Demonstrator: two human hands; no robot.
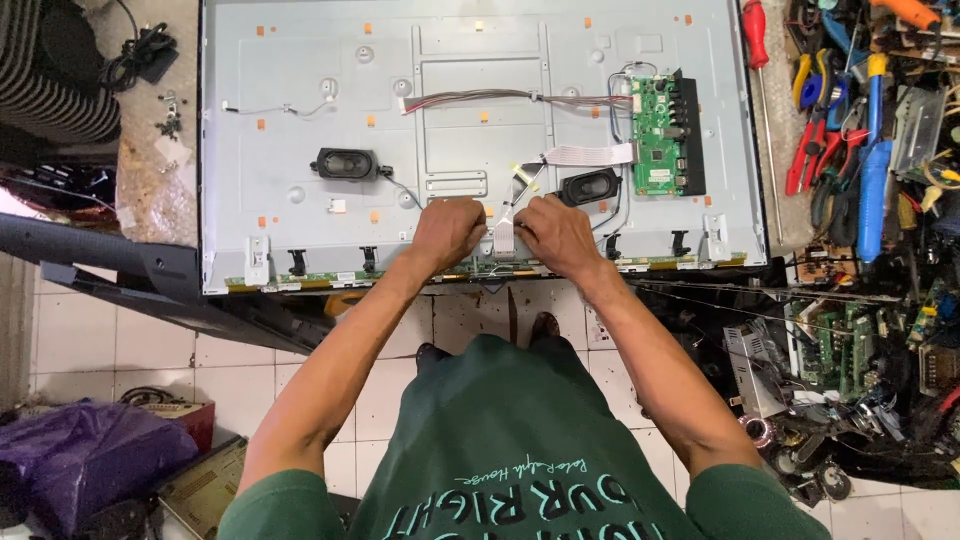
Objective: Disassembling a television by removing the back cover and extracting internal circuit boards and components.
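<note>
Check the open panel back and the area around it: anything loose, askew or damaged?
No damage shows. The loose small dark screws lie scattered on the bench left of the grey metal panel back. A black plastic frame piece hangs askew off the bench edge. Both hands, left hand and right hand, pinch the white flat ribbon cable.

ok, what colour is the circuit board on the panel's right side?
Green; the circuit board shows clearly in the head view, on the grey panel.

Both hands, the left hand (447,232) and right hand (556,235), are hiding their fingertips and part of the flat ribbon cable (504,236).
</note>
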